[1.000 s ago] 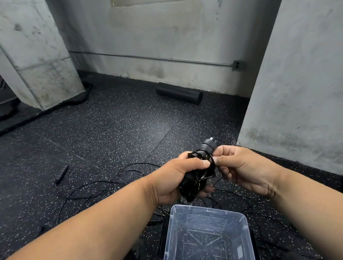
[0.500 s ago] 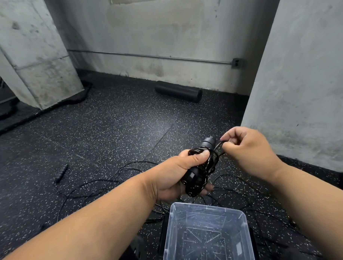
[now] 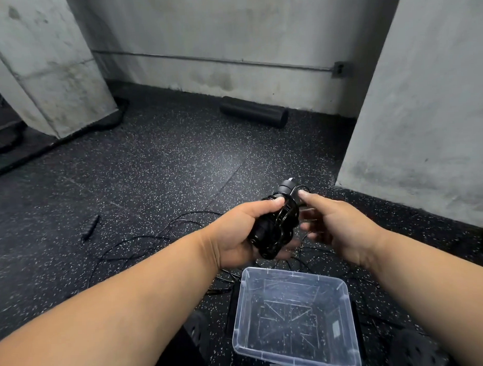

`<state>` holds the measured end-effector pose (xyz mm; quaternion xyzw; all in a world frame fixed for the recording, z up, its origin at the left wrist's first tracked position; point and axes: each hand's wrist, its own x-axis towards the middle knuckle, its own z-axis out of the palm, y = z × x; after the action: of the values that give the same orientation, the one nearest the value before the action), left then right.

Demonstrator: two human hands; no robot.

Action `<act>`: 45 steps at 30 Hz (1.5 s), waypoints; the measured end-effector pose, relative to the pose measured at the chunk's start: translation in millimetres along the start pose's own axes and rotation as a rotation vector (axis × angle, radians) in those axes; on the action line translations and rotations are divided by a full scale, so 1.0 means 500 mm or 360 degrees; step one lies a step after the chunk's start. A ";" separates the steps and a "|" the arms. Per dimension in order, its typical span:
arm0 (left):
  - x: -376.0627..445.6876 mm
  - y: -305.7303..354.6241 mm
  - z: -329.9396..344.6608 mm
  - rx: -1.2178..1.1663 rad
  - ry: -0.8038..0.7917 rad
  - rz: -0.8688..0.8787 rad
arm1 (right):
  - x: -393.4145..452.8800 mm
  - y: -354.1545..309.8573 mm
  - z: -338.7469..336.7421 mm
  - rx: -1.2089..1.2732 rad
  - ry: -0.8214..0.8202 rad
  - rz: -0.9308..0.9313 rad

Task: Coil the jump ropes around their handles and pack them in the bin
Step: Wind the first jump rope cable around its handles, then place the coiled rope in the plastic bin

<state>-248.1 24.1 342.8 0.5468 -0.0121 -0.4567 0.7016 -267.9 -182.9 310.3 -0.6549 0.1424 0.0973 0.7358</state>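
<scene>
My left hand (image 3: pixel 240 233) grips a black jump rope bundle (image 3: pixel 277 225), its handles pointing up and away with thin black cord wound around them. My right hand (image 3: pixel 328 223) is at the bundle's right side, thumb and forefinger pinching the cord near the handle tops. A clear plastic bin (image 3: pixel 294 318) sits on the floor just below my hands, nothing inside it. More thin black cord (image 3: pixel 144 242) lies loose on the floor to the left and under my hands, and a separate black handle (image 3: pixel 90 226) lies further left.
The floor is dark speckled rubber. A black foam roller (image 3: pixel 254 115) lies by the back wall. Concrete pillars stand at the left (image 3: pixel 47 66) and right (image 3: pixel 423 94). A thick dark rope (image 3: pixel 109 123) curls around the left pillar's base.
My right hand lifted the cord up and right away from the bundle, then came back down against the handles. The left hand kept its grip on the bundle.
</scene>
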 end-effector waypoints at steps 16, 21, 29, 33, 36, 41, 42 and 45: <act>0.006 -0.023 -0.057 0.1410 0.0631 -0.0138 | 0.084 0.079 -0.009 0.0066 -0.0214 0.0257; -0.003 -0.016 -0.103 0.2150 0.0771 -0.0132 | 0.118 0.239 -0.015 -0.0188 0.0045 0.0563; 0.006 -0.008 -0.130 0.2200 0.0622 -0.0377 | 0.168 0.507 -0.006 -0.0367 0.0453 0.1011; 0.012 -0.010 -0.143 0.2190 0.0545 -0.0460 | 0.180 0.578 -0.003 -0.0326 0.0312 0.1226; 0.021 -0.014 -0.155 0.2210 0.0483 -0.0542 | 0.204 0.617 -0.004 -0.0218 0.0273 0.1291; 0.048 -0.014 -0.176 0.2203 0.0477 -0.0626 | 0.257 0.653 -0.016 -0.0062 0.0365 0.1340; 0.056 -0.014 -0.181 0.2187 0.0479 -0.0644 | 0.266 0.662 -0.022 -0.0012 0.0385 0.1373; 0.071 -0.015 -0.195 0.2193 0.0468 -0.0674 | 0.288 0.689 -0.034 0.0155 0.0445 0.1443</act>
<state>-181.8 74.8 280.4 0.9100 -0.0963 -0.3932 0.0900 -247.2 -163.3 -62.2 -0.4983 0.5159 0.3126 0.6227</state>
